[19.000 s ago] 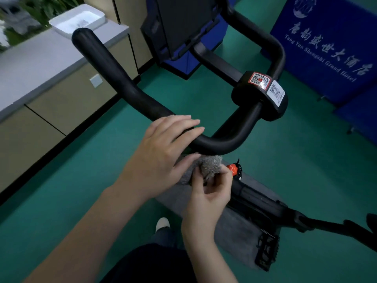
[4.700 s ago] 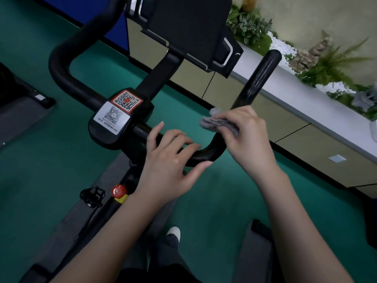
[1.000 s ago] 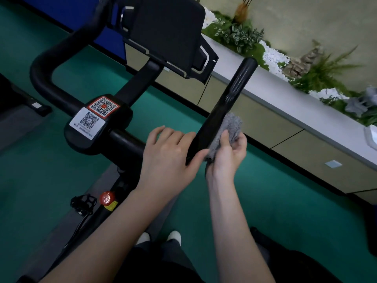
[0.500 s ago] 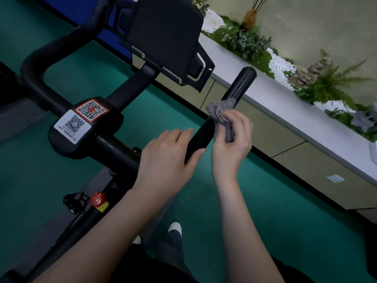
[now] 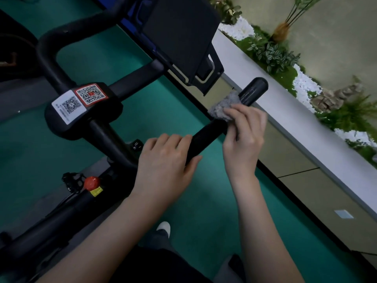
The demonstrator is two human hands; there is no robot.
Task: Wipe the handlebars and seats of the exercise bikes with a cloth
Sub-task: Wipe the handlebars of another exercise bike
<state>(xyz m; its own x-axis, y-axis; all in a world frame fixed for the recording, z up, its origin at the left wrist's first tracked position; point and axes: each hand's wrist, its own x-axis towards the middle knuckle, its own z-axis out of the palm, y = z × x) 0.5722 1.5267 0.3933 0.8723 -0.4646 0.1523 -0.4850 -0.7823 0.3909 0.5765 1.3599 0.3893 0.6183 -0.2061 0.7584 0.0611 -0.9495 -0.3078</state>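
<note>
I have the left hand (image 5: 165,160) wrapped round the lower stretch of the right-side handlebar (image 5: 204,137), fingers over the top and thumb underneath, steadying it. The right hand (image 5: 244,137) pinches the grey cloth (image 5: 222,106) in curled fingers and presses it to the bar just below the rounded end, which pokes out bare past the cloth.

What worries me: the cloth is bunched into a small wad, so I judge it may touch only 1 side of the bar and miss the underside and the end cap. If the stroke runs off the end, the wad could slip from the pinch and drop to the green floor (image 5: 214,201). The white ledge (image 5: 285,115) seems to sit just past the bar end, so a long push might knock my knuckles on it.

I cannot see the underside of the bar, nor how far the cloth wraps round it. The seat is out of view. The screen holder (image 5: 179,33) is cut off at the top edge, and the 2 QR stickers (image 5: 79,99) are too small to read.
</note>
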